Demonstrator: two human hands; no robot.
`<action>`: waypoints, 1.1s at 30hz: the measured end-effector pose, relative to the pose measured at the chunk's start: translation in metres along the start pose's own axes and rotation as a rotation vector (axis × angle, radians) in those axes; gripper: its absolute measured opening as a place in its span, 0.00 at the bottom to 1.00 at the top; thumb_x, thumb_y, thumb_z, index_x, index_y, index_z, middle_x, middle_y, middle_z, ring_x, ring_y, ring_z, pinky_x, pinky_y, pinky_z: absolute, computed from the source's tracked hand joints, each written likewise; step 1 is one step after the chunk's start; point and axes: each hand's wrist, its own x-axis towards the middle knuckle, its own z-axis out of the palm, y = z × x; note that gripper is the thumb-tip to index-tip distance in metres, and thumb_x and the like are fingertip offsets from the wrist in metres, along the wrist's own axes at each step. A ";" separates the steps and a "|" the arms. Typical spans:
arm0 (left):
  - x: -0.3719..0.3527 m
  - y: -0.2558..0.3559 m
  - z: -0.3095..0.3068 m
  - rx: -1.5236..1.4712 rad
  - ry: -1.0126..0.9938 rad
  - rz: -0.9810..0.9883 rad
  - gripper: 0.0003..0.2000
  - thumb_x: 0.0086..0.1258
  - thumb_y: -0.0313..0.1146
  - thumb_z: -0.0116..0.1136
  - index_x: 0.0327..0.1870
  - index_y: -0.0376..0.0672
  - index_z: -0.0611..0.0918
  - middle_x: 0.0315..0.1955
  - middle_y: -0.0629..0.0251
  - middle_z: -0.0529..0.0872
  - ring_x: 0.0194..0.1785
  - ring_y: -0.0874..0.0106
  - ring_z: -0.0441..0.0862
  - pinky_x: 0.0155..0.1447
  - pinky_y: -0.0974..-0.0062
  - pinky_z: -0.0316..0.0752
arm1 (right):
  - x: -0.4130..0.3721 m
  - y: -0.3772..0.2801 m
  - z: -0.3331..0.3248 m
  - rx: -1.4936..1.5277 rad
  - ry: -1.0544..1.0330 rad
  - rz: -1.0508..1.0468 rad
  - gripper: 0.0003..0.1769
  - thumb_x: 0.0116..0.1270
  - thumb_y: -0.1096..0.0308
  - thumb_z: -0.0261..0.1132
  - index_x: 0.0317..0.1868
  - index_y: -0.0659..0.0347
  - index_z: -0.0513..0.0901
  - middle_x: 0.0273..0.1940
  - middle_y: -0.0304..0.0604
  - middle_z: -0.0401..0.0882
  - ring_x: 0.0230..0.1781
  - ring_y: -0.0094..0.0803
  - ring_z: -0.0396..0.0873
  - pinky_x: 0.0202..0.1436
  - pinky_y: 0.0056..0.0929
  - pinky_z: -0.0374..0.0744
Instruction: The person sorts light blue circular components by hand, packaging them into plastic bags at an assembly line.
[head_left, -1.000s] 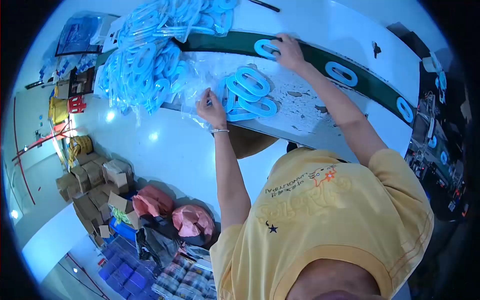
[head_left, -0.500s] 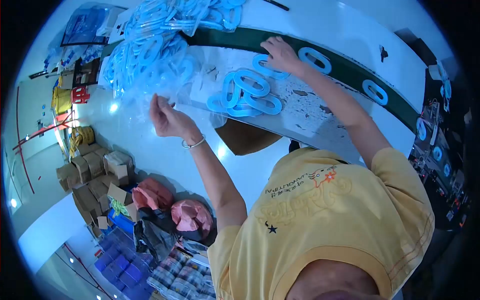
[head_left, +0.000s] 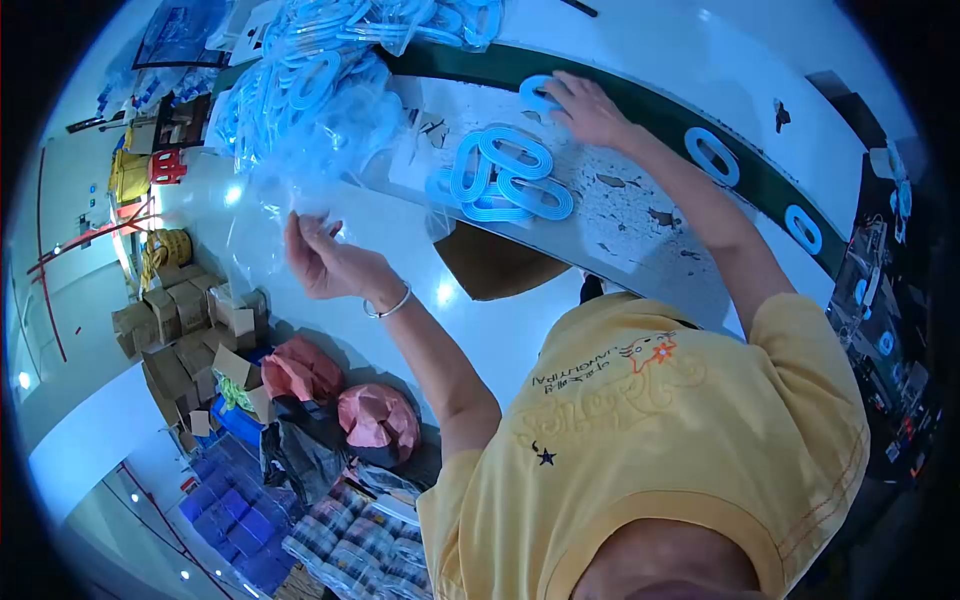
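Note:
My right hand (head_left: 588,108) rests on a blue oval cable coil (head_left: 538,95) at the near edge of the dark green conveyor belt (head_left: 650,118). A small heap of the same blue coils (head_left: 505,178) lies on the scuffed white bench (head_left: 620,215) just below that hand. My left hand (head_left: 322,258), with a bracelet at the wrist, is off the bench to the left and pinches a clear plastic bag (head_left: 300,170) that hangs loose and looks empty.
A big pile of bagged blue coils (head_left: 300,90) fills the bench's left end. More coils (head_left: 712,155) ride the belt to the right. Cardboard boxes (head_left: 175,350), pink sacks (head_left: 375,420) and blue crates (head_left: 245,545) stand on the floor at left.
My left hand left the coil heap and drew a clear bag away to the left. My right hand went from one coil to another while the coils on the belt travelled right.

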 end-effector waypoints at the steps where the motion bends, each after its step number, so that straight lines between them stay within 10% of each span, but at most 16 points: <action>1: 0.001 0.007 -0.001 -0.005 0.013 0.024 0.08 0.66 0.23 0.53 0.43 0.35 0.82 0.31 0.62 0.84 0.29 0.79 0.76 0.31 0.85 0.72 | 0.007 0.007 -0.002 -0.072 -0.035 0.070 0.25 0.63 0.63 0.57 0.61 0.57 0.66 0.62 0.50 0.62 0.51 0.50 0.68 0.57 0.43 0.67; 6: -0.004 0.019 -0.016 -0.025 0.052 0.080 0.08 0.66 0.23 0.53 0.43 0.35 0.82 0.31 0.62 0.84 0.29 0.78 0.76 0.31 0.85 0.72 | 0.008 0.003 -0.009 -0.126 -0.022 0.197 0.21 0.60 0.64 0.60 0.54 0.59 0.72 0.59 0.50 0.65 0.51 0.49 0.68 0.56 0.42 0.68; 8: -0.009 0.018 -0.016 -0.039 0.041 0.078 0.08 0.66 0.23 0.53 0.43 0.35 0.81 0.31 0.62 0.84 0.29 0.78 0.76 0.31 0.85 0.72 | -0.001 -0.019 -0.007 -0.082 0.297 0.097 0.20 0.60 0.62 0.61 0.52 0.60 0.74 0.57 0.50 0.67 0.52 0.49 0.68 0.57 0.42 0.68; 10: -0.014 0.019 -0.014 -0.036 0.041 0.053 0.08 0.66 0.23 0.53 0.43 0.35 0.81 0.31 0.62 0.84 0.29 0.78 0.76 0.31 0.85 0.72 | -0.009 -0.070 -0.029 0.321 0.062 0.070 0.23 0.60 0.58 0.62 0.53 0.60 0.74 0.55 0.49 0.69 0.53 0.48 0.68 0.57 0.42 0.68; 13: -0.014 0.025 -0.013 -0.020 0.066 0.011 0.08 0.66 0.23 0.53 0.43 0.34 0.81 0.30 0.61 0.83 0.29 0.78 0.76 0.31 0.85 0.72 | -0.027 -0.118 -0.007 0.105 0.052 0.081 0.23 0.57 0.57 0.62 0.50 0.60 0.75 0.55 0.47 0.70 0.50 0.46 0.70 0.56 0.40 0.69; 20: 0.005 0.053 -0.057 -0.007 0.231 0.135 0.08 0.66 0.24 0.54 0.43 0.34 0.81 0.27 0.62 0.83 0.23 0.78 0.75 0.29 0.87 0.71 | -0.002 -0.056 0.005 0.236 0.142 0.010 0.21 0.53 0.66 0.62 0.50 0.56 0.77 0.53 0.46 0.73 0.46 0.43 0.71 0.53 0.38 0.70; 23: 0.007 0.069 -0.071 0.056 0.331 0.210 0.07 0.65 0.26 0.56 0.42 0.37 0.81 0.25 0.65 0.82 0.22 0.80 0.72 0.25 0.88 0.67 | 0.031 -0.011 0.005 0.033 0.370 -0.026 0.14 0.55 0.65 0.62 0.42 0.58 0.79 0.34 0.46 0.80 0.36 0.40 0.76 0.45 0.36 0.73; 28: 0.001 0.063 -0.095 0.078 0.388 0.156 0.08 0.65 0.28 0.56 0.42 0.37 0.81 0.24 0.67 0.81 0.21 0.80 0.71 0.24 0.88 0.65 | 0.030 -0.038 -0.034 0.267 -0.036 0.221 0.19 0.56 0.67 0.62 0.51 0.56 0.78 0.51 0.44 0.76 0.47 0.42 0.73 0.53 0.36 0.72; 33: -0.023 0.028 -0.118 0.162 0.388 -0.013 0.07 0.66 0.27 0.55 0.42 0.36 0.82 0.25 0.63 0.83 0.23 0.79 0.74 0.28 0.87 0.70 | 0.006 -0.057 0.015 0.026 0.251 -0.058 0.19 0.59 0.66 0.61 0.53 0.55 0.77 0.54 0.44 0.74 0.48 0.43 0.73 0.54 0.36 0.71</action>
